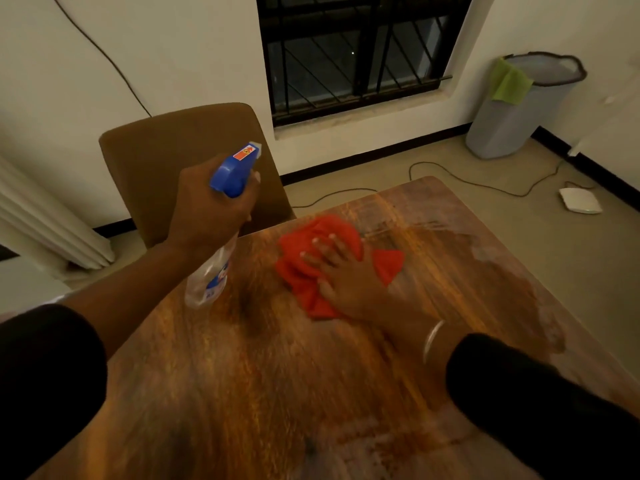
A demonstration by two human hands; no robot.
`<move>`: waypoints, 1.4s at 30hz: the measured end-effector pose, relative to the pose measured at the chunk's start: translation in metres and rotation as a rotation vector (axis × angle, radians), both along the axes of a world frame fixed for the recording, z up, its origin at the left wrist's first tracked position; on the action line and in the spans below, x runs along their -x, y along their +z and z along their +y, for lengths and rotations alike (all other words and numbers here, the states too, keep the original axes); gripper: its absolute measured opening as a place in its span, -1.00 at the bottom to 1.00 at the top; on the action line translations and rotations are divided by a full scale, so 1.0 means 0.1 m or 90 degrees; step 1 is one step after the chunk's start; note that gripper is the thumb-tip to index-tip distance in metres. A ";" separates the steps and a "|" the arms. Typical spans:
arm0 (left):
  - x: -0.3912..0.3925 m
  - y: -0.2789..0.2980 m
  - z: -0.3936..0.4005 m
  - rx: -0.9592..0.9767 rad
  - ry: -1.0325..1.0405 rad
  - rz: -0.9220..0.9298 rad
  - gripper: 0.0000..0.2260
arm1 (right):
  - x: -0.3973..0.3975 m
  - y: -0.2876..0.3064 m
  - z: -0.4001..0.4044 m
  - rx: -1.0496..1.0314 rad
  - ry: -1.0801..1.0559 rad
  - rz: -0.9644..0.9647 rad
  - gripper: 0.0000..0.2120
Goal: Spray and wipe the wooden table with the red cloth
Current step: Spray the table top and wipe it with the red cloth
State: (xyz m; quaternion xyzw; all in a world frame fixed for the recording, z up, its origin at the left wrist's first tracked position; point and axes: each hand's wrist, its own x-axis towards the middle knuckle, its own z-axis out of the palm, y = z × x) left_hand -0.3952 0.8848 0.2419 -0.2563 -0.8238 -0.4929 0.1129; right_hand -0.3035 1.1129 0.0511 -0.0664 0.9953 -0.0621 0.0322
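The wooden table fills the lower half of the view, with pale wet streaks near its far right corner. My left hand grips a clear spray bottle with a blue trigger head, held above the table's far left edge, nozzle pointing away to the upper right. The red cloth lies crumpled on the table's far middle. My right hand presses flat on it, fingers spread.
A brown chair stands against the table's far left edge. Beyond are a barred window, a grey bin with a green cloth over its rim, a cable on the floor and a white device.
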 end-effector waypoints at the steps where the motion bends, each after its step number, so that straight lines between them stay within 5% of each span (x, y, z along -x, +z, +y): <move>1: 0.01 0.00 0.01 -0.007 0.001 -0.006 -0.80 | 0.05 0.03 0.42 -0.003 -0.096 -0.010 -0.41; 4: 0.01 -0.01 0.05 -0.022 -0.005 -0.012 -0.80 | -0.02 0.14 1.46 0.043 -0.374 -0.041 -0.39; 7: 0.01 -0.04 0.07 -0.045 0.000 -0.004 -0.78 | 0.01 0.13 1.56 0.050 -0.471 -0.068 -0.40; 16: 0.10 -0.07 -0.01 -0.009 0.034 0.022 -0.71 | 0.61 -0.09 -0.91 -0.011 0.067 -0.027 -0.38; 20: 0.13 -0.09 0.02 0.016 0.024 0.021 -0.71 | 0.72 -0.09 -0.83 0.015 0.131 0.015 -0.42; 27: 0.20 -0.07 0.13 -0.010 -0.018 0.020 -0.78 | 0.73 0.17 1.64 0.041 -0.345 -0.050 -0.43; 30: 0.17 -0.14 0.26 -0.002 -0.058 0.007 -0.89 | 0.70 0.16 1.89 0.048 -0.440 -0.090 -0.41; 33: 0.12 -0.21 0.40 0.004 -0.105 0.002 -0.90 | 0.86 0.10 1.36 0.043 -0.364 -0.054 -0.41; 38: 0.09 -0.31 0.65 0.033 -0.170 0.062 -0.84 | 1.01 -0.06 -0.03 -0.013 0.005 -0.057 -0.40; 42: 0.09 -0.35 0.76 0.051 -0.203 0.088 -0.74 | 0.95 -0.05 0.21 0.022 0.043 -0.004 -0.40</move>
